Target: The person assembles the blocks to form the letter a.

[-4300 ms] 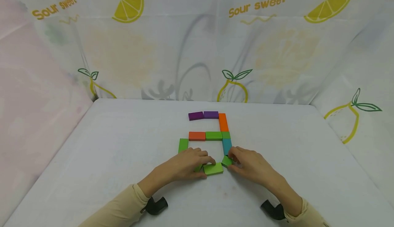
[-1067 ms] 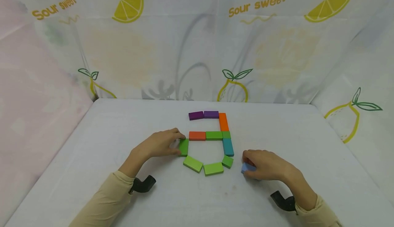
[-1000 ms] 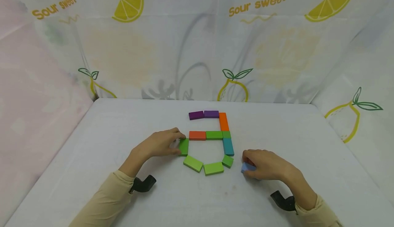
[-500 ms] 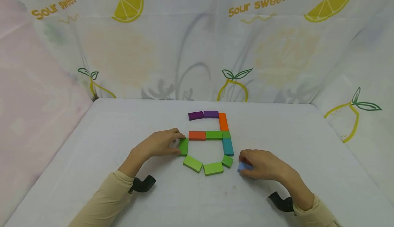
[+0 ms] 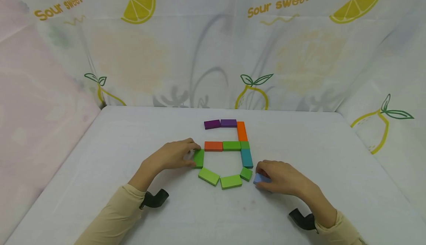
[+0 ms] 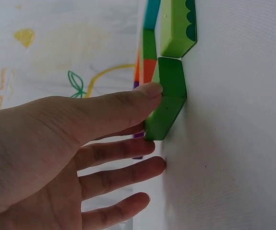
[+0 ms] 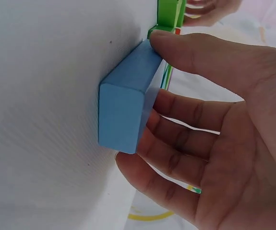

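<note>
On the white table my right hand (image 5: 283,177) grips a light blue block (image 5: 261,179), thumb at the near side and fingers at the far side. In the right wrist view this block (image 7: 121,117) lies on the table. Just to its left is a small green block (image 5: 246,174), with a narrow gap between. My left hand (image 5: 169,158) holds a green block (image 5: 199,159) at the left of the figure between thumb and index finger. In the left wrist view, the thumb touches this block (image 6: 169,103) and the other fingers stretch out loosely.
Coloured blocks lie flat in an open figure: purple (image 5: 228,123), orange (image 5: 242,131), red-orange (image 5: 213,146), teal (image 5: 247,158) and several green ones, such as the light green block (image 5: 231,181). A printed cloth (image 5: 213,53) hangs behind the table. Black curved pieces (image 5: 156,198) sit at both wrists.
Both hands have left the lower part of the figure. My left hand went to the left green block and stays there. My right hand took the light blue block and slid it leftward.
</note>
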A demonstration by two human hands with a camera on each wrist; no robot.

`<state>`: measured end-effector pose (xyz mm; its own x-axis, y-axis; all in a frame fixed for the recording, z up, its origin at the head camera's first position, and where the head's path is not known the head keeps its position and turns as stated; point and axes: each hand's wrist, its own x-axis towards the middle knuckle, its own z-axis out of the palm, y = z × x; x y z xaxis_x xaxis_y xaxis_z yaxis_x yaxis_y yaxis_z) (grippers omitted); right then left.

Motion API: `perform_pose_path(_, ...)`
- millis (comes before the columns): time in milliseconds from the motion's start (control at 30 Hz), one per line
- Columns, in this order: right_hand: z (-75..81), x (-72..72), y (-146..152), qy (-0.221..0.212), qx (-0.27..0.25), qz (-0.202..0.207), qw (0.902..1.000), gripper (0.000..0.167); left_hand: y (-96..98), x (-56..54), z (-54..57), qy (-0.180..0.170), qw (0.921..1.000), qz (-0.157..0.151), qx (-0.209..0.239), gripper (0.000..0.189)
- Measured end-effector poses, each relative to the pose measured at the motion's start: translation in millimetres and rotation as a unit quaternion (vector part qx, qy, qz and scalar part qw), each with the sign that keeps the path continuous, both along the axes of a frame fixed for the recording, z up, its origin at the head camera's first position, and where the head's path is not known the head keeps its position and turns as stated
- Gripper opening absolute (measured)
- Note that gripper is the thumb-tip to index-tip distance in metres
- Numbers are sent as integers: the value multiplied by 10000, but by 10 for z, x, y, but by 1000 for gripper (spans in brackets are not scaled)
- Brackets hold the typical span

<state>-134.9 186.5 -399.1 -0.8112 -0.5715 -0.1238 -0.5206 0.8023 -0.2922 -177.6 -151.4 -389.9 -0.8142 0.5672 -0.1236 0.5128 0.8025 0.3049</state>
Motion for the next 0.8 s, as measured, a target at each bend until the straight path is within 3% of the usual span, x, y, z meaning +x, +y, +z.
perform_pose_path(800, -33, 9, -69, 42, -226, 1, 9997, 25, 12, -3, 2, -42, 10000, 22, 26, 48)
